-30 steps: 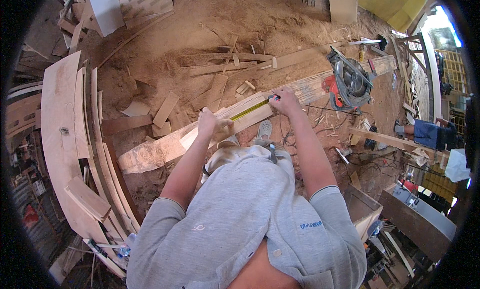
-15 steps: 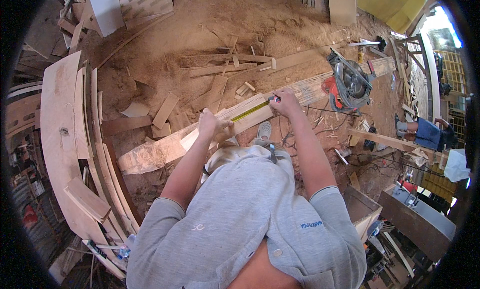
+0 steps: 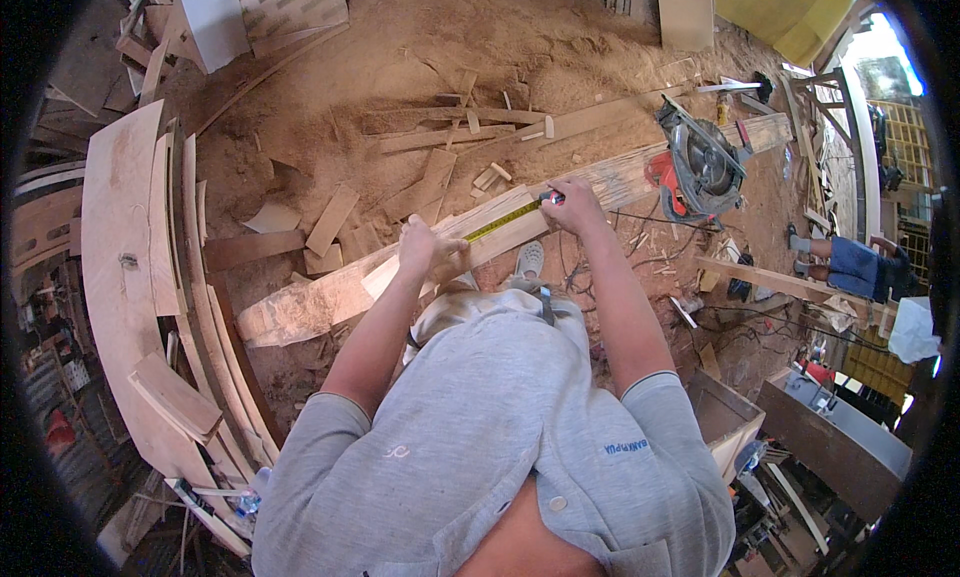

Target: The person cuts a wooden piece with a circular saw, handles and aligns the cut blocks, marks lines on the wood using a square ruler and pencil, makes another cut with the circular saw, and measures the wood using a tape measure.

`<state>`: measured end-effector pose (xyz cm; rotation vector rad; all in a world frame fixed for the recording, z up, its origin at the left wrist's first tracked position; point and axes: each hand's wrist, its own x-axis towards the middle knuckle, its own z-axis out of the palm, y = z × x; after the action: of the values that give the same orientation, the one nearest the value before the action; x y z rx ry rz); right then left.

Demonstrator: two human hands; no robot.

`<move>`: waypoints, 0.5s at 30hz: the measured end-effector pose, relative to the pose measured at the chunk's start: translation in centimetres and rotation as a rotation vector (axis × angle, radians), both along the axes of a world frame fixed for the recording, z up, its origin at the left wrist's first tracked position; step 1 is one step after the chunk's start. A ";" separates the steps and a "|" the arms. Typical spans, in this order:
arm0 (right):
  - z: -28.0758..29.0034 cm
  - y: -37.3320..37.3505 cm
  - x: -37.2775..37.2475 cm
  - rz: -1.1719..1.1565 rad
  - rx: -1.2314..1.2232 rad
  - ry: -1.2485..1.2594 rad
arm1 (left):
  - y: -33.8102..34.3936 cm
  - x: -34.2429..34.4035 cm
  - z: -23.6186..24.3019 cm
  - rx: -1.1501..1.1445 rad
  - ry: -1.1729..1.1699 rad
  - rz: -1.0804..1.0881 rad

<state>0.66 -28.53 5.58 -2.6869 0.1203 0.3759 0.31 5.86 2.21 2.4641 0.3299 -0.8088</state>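
A pale wooden board [image 3: 505, 241] lies on a longer, rough plank [image 3: 290, 312] in front of me. Along the board runs the yellow blade of a tape measure [image 3: 500, 223]. My right hand [image 3: 577, 209] is closed around the tape's dark case at the blade's right end. At the other end, my left hand [image 3: 424, 250] bends over the board, its fingers closed at the tip of the blade. The fingertips of the left hand are partly hidden, so its exact grip on the blade and board is hard to see.
A miter saw [image 3: 705, 162] with a red base stands on the plank to the right, its cable trailing on the ground. Offcuts [image 3: 435, 182] lie in sawdust beyond the plank. Large wood sheets [image 3: 125, 247] lean at left. Another person [image 3: 855, 267] is at far right.
Both hands and the tape measure stay almost in place. The person at far right has shifted slightly.
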 end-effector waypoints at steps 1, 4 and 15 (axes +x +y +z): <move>-0.2 -0.1 -0.2 0.004 0.021 -0.046 | -0.1 0.1 0.1 0.017 -0.023 -0.010; -0.7 -0.2 -0.9 0.018 0.030 -0.117 | -0.1 0.5 0.4 -0.017 0.036 0.000; -1.3 -0.7 -4.7 -0.032 0.040 -0.352 | 0.0 0.1 -1.6 -0.006 -0.064 0.007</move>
<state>-4.02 -29.23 4.24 -2.6610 0.0499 -0.1056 0.41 5.89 0.57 2.4757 0.3122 -0.7255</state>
